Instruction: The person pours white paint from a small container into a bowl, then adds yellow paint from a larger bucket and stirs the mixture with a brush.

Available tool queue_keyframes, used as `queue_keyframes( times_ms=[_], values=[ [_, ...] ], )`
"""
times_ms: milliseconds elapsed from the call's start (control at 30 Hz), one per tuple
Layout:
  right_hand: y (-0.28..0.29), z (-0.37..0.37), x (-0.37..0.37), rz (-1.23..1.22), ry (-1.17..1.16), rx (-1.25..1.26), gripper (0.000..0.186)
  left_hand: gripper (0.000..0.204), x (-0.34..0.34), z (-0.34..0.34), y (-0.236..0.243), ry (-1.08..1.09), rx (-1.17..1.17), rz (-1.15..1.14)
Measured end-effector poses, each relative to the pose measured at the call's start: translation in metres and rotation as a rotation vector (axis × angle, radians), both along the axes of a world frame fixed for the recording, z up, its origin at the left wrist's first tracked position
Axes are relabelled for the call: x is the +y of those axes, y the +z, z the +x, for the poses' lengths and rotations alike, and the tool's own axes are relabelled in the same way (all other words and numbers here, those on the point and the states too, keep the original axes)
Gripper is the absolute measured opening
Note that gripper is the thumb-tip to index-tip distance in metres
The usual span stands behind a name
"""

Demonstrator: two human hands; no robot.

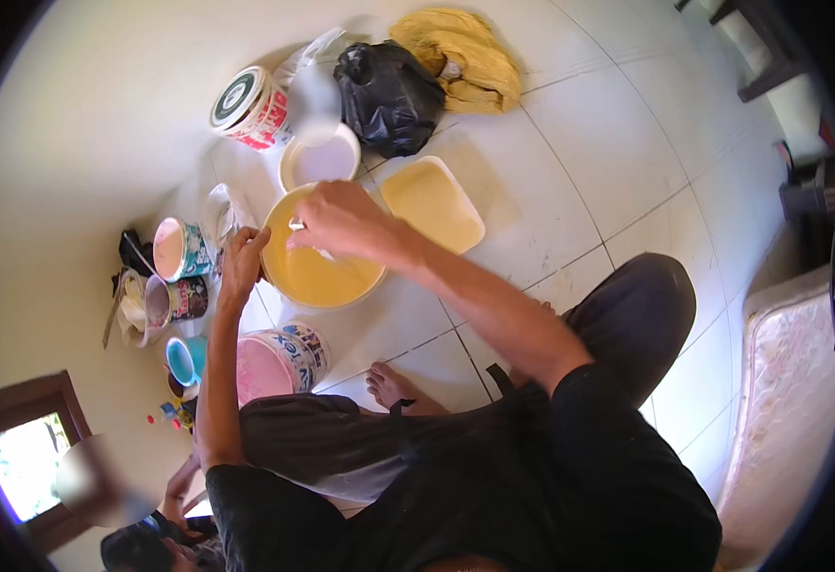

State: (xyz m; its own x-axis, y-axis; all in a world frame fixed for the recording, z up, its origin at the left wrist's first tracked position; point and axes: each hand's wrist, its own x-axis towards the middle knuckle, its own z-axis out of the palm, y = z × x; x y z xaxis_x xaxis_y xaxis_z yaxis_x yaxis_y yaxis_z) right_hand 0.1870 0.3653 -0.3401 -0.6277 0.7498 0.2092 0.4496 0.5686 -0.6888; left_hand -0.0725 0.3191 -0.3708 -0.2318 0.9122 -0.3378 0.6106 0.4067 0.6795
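A round basin (327,297) of yellow liquid or paste stands on the tiled floor in front of me. At its left side my left hand (242,265) grips the rim. My right hand (343,215) reaches over the basin, its fingers closed around a thin white tool (296,225). The tool's exact kind and its lower end are hard to make out. Touching the basin's far right side is a shallow, pale yellow rectangular tray (436,205). Beyond the basin sits a white tub (322,160) with pale contents.
A pink-filled bucket (303,357) stands near my left leg. Several tubs, including a peach-filled one (171,250) and a turquoise cup (185,362), line the left wall. Farther back are a lidded bucket (257,114), a black bag (389,95) and a yellow sack (470,57). Another person (141,548) sits at lower left.
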Motion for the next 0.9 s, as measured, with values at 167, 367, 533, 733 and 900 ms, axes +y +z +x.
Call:
queue_keyframes(
  times_ms=[167,367,533,733,900],
  values=[
    [0.029,0.010,0.047,0.062,0.313,-0.179,0.034,0.051,0.003,0.000,0.000,-0.049,0.347,0.115],
    [0.031,0.024,0.052,0.093,0.352,-0.166,0.032,0.046,-0.006,-0.016,-0.006,-0.018,0.423,0.120],
    [0.017,0.033,0.047,-0.173,0.107,0.042,0.030,0.046,-0.016,-0.037,-0.020,0.009,0.512,0.051],
    [0.002,0.049,0.054,-0.510,0.028,0.090,0.033,0.059,-0.021,-0.053,-0.029,0.102,0.401,-0.195],
    [0.006,0.063,0.058,-0.650,-0.014,0.075,0.033,0.071,-0.014,-0.046,-0.024,0.118,0.384,-0.257]
  ],
)
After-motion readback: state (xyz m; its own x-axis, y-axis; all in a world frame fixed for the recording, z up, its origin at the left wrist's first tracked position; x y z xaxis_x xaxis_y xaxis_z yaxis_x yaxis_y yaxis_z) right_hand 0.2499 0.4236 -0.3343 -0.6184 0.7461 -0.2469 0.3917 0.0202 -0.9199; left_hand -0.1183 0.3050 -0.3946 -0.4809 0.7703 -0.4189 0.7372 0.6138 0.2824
